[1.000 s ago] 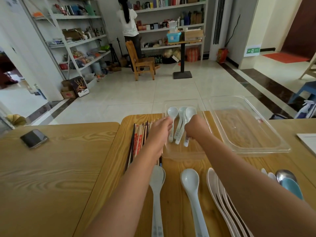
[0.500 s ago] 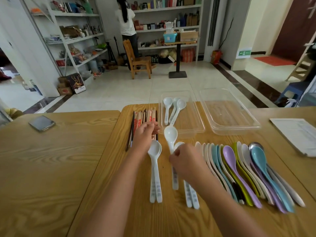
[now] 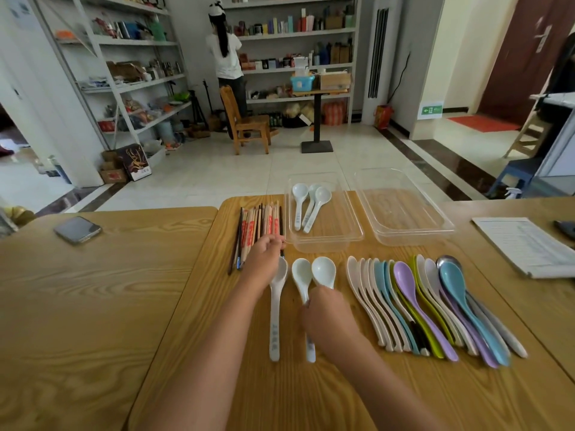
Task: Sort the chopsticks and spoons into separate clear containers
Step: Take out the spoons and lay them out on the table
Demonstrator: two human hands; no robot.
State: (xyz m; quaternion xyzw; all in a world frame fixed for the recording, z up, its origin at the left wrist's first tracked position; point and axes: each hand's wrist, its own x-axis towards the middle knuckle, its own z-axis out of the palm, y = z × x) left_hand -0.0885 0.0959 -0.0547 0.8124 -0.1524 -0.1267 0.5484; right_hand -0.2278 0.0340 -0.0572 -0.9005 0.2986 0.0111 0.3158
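Observation:
Three white spoons (image 3: 306, 209) lie in the left clear container (image 3: 325, 244); the right clear container (image 3: 407, 233) holds nothing. A bundle of chopsticks (image 3: 253, 227) lies left of the containers. My left hand (image 3: 263, 261) hovers with curled fingers over the chopsticks' near ends, beside a white spoon (image 3: 275, 309); whether it holds anything is hidden. My right hand (image 3: 325, 312) grips the handles of two white spoons (image 3: 312, 272) that lie on the table. To the right is a row of several white, blue, purple and green spoons (image 3: 435, 309).
A phone (image 3: 77, 230) lies on the left wooden table (image 3: 77, 306). A sheet of paper (image 3: 525, 245) lies at the right edge. Beyond the tables are a tiled floor, a wooden chair (image 3: 245, 122), shelves and a person standing with their back turned.
Both hands left the container, where they had set spoons down, and came back towards me. My right hand now lies lower, on two spoon handles; the left stays near the chopsticks.

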